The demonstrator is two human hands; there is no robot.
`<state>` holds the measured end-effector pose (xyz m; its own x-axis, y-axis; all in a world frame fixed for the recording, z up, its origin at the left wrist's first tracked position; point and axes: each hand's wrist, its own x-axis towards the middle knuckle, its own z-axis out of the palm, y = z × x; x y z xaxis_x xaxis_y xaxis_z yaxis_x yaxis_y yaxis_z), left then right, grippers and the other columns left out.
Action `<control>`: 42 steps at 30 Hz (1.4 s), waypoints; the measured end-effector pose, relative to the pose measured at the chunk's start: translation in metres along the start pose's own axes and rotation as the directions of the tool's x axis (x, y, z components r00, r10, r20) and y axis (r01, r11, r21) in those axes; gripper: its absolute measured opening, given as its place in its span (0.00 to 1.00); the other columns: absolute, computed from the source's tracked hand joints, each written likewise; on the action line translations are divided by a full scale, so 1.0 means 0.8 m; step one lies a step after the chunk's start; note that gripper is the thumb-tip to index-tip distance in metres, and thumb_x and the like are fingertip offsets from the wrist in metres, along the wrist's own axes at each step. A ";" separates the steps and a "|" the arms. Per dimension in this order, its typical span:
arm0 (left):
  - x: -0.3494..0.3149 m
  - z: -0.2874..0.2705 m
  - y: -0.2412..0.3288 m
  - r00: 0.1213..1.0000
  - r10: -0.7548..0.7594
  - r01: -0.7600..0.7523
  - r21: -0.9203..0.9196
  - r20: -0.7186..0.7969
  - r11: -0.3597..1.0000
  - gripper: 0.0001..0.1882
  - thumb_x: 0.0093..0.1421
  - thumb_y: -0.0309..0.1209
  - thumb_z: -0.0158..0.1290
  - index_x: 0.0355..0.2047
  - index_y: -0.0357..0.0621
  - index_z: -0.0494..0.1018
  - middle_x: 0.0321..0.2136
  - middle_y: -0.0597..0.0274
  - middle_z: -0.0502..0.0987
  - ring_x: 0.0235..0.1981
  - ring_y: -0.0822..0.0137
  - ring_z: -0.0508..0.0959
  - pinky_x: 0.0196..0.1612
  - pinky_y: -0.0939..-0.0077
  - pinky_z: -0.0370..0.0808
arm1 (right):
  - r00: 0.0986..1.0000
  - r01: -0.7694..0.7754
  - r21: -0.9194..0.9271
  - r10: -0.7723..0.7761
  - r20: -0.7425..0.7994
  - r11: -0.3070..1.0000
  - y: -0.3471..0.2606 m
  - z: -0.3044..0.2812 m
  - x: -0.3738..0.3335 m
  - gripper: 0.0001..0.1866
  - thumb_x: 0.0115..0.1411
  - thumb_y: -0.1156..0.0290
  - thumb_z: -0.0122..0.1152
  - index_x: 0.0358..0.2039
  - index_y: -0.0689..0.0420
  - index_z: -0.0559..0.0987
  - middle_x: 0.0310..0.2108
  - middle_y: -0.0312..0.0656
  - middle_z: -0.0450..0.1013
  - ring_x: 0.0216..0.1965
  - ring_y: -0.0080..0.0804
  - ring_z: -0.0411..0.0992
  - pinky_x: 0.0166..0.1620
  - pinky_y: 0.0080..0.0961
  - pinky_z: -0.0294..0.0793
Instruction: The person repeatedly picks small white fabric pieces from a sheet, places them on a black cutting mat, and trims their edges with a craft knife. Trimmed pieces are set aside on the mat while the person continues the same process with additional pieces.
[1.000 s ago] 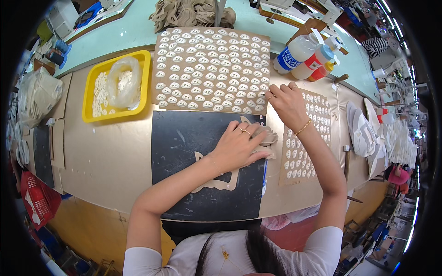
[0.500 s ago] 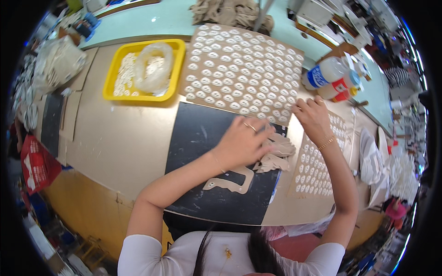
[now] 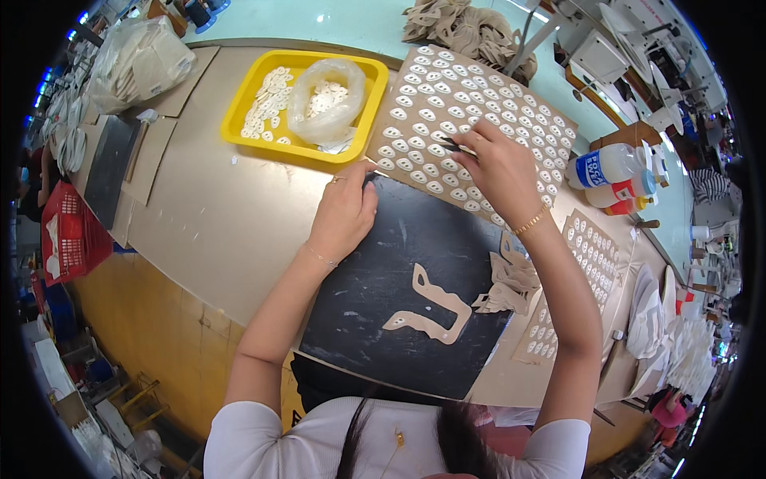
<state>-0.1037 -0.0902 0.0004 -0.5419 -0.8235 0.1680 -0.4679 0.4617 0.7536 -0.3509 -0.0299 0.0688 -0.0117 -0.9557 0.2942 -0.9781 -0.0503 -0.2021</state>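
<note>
My right hand is closed on dark tweezers, whose tips are over a brown cardboard sheet with rows of small white oval pieces. My left hand rests at the far left corner of a black board, thumb and index finger apart; its other fingers are partly hidden. A beige U-shaped cut piece lies flat on the board, with a small white oval at its left end. Several similar beige pieces are heaped at the board's right edge, beside my right forearm.
A yellow tray at the back left holds loose white ovals and a plastic bag of them. Bottles stand at the right. Another cardboard with ovals lies under my right forearm. Beige pieces are piled at the back.
My left hand has moved from the beige heap to the board's far left corner. My right hand has moved left over the cardboard, tweezers now showing. The view has turned, and the U-shaped piece is fully visible.
</note>
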 end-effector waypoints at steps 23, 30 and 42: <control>-0.005 0.012 -0.041 0.990 0.123 -0.129 0.091 0.076 0.987 0.35 0.67 0.36 0.49 0.69 0.32 0.54 0.55 0.49 0.74 0.66 0.51 0.66 0.73 0.48 0.45 | 0.934 0.332 -0.182 -0.296 0.200 0.926 -0.057 0.058 0.064 0.04 0.52 0.74 0.61 0.28 0.52 0.83 0.31 0.37 0.74 0.29 0.34 0.79 0.29 0.32 0.77; -0.004 0.016 -0.040 0.991 0.125 -0.126 0.035 0.045 0.991 0.26 0.65 0.36 0.52 0.59 0.36 0.62 0.58 0.43 0.71 0.66 0.48 0.65 0.72 0.45 0.48 | 0.910 0.406 -0.217 -0.371 0.186 0.888 -0.060 0.060 0.064 0.01 0.52 0.73 0.62 0.26 0.52 0.81 0.29 0.37 0.72 0.27 0.33 0.78 0.29 0.32 0.77; -0.006 0.018 -0.043 0.988 0.154 -0.154 0.086 0.014 0.984 0.30 0.65 0.36 0.52 0.63 0.34 0.58 0.55 0.49 0.74 0.63 0.51 0.67 0.71 0.47 0.50 | 0.828 0.548 -0.261 -0.472 0.303 0.794 -0.070 0.054 0.080 0.01 0.52 0.71 0.63 0.26 0.51 0.81 0.30 0.36 0.72 0.30 0.31 0.79 0.30 0.31 0.78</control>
<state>-0.0953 -0.0974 -0.0355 -0.6173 -0.7379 0.2729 -0.4371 0.6101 0.6609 -0.2878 -0.1010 0.0584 0.5149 -0.8554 0.0560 -0.8377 -0.4882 0.2448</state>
